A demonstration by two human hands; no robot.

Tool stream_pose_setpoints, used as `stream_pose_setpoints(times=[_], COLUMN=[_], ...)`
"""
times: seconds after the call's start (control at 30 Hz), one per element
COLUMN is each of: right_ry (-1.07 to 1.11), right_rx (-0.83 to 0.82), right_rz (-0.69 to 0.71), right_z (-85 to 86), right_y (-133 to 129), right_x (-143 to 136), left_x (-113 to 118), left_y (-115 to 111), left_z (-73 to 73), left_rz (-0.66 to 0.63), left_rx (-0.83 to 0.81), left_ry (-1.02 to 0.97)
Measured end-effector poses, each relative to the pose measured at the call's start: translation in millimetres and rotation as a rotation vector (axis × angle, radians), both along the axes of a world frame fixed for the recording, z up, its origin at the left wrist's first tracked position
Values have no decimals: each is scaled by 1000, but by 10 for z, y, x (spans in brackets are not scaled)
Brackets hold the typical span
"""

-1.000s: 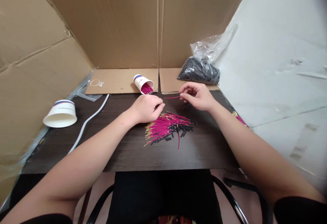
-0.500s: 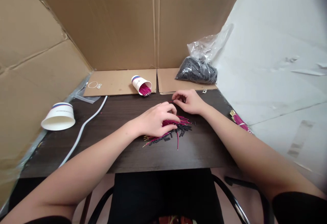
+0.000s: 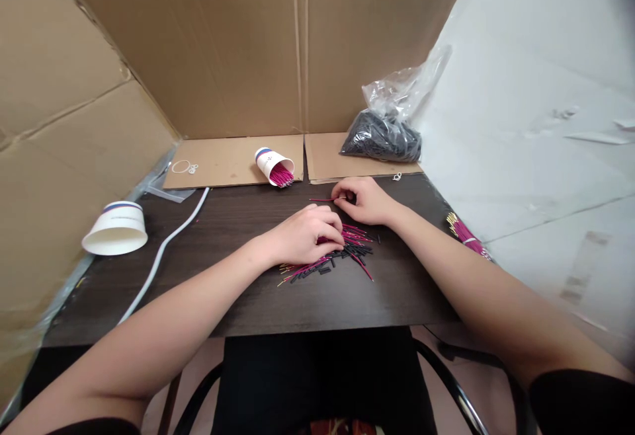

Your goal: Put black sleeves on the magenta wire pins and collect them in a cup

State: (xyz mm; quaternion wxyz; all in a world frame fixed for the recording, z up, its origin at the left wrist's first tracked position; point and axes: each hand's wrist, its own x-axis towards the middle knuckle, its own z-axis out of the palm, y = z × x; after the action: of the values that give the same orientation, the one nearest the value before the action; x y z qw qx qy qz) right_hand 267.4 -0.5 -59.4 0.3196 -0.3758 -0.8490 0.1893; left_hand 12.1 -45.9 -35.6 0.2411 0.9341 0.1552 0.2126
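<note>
My left hand (image 3: 310,233) is over a pile of magenta wires (image 3: 354,233), its thumb and fingers closed at a wire that slants toward the table's front. Short black tubes (image 3: 357,250) lie mixed with the wires. Farther back, my right hand (image 3: 360,199) has thumb and index finger pinched on a single magenta wire (image 3: 320,199), whose length sticks out to the left. The wire's other end is hidden by the fingers.
A tipped paper cup (image 3: 270,162) of magenta wires and a plastic bag (image 3: 381,136) of black tubes lie at the back. An empty cup (image 3: 115,229) and a white cable (image 3: 163,250) are left, a wire bundle (image 3: 466,237) right.
The fingers of my left hand have closed together, and the wire at them has swung its free end to the right. More of the wire at my right hand shows.
</note>
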Motion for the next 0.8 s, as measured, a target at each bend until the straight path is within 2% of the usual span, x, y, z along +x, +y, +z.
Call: stream_pose_setpoints(times=[0.23,0.33,0.4,0.47,0.67,0.8], right_ry=[37,112,148,124,83,47], right_rx=[71,-64,-290,-399,-389,-409], right_rz=[-10,-6,100,168,123,139], right_z=[99,217,295,346,330,335], right_y=[-46,-111,-169,-229,-303,-242], right_x=[4,-9,-32,-70,-173,-97], left_x=[-56,-92,-108,-118,-153,-216], left_y=[11,81,136,182,241,295], left_z=[88,101,90,69,53,91], left_rz=[73,168,260,338,390,453], left_rx=[-75,-106,-114,-108,-63,2], left_ry=[-163,-191,-209,-217,-174,-178])
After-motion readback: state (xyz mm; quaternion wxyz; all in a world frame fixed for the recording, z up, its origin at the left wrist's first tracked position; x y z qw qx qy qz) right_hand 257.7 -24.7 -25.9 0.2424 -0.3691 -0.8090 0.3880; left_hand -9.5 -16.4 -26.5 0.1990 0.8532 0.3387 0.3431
